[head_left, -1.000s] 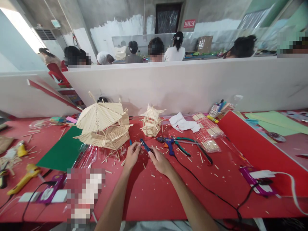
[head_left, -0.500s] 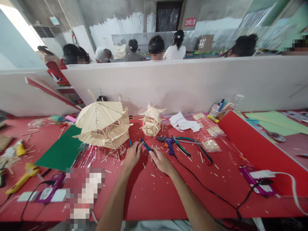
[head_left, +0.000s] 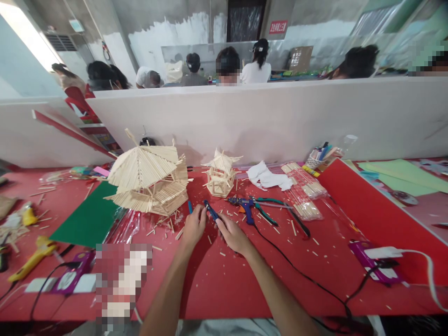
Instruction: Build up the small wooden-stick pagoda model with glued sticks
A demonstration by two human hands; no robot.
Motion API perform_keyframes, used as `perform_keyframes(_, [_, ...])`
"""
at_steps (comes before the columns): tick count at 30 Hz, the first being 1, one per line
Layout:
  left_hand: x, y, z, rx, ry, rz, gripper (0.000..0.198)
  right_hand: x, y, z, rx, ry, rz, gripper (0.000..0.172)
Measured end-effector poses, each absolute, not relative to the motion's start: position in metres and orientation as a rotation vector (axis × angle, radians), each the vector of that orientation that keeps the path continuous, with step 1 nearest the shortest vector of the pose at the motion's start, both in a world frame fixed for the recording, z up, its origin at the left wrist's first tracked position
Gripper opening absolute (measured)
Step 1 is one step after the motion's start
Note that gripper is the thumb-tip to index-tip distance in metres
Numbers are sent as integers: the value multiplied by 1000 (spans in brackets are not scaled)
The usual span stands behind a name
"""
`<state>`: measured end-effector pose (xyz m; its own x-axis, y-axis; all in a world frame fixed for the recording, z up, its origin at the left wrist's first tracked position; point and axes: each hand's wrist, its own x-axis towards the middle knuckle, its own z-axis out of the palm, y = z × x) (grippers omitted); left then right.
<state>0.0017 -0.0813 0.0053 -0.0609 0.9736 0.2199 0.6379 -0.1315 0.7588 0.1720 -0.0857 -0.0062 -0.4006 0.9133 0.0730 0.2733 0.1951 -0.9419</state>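
Observation:
My right hand [head_left: 232,235] is closed around a small blue-handled cutter [head_left: 210,210] just above the red table [head_left: 224,284]. Close to its left, my left hand [head_left: 192,227] pinches something small near the cutter's jaws; it may be a thin wooden stick, but I cannot make it out. A large pagoda model [head_left: 149,179] made of pale sticks stands just beyond my left hand. A smaller stick pavilion [head_left: 220,176] stands behind the cutter. Short stick offcuts lie scattered around both hands.
A blue glue gun [head_left: 246,206] and green-handled pliers [head_left: 268,208] lie right of my hands, with a black cord [head_left: 297,273] running toward me. Packets of sticks [head_left: 304,191], a white cloth [head_left: 266,178], a green sheet [head_left: 91,219] and a yellow glue gun [head_left: 33,257] lie around. A white partition [head_left: 266,121] backs the table, with people beyond.
Both hands stay together at the cutter and have barely shifted; the view has tilted slightly.

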Motion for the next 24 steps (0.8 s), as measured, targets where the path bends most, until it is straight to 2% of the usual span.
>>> perform_keyframes(24, [8, -86, 9, 1707, 1712, 1153, 26, 167, -92, -2, -1092, -1951, 1074, 40])
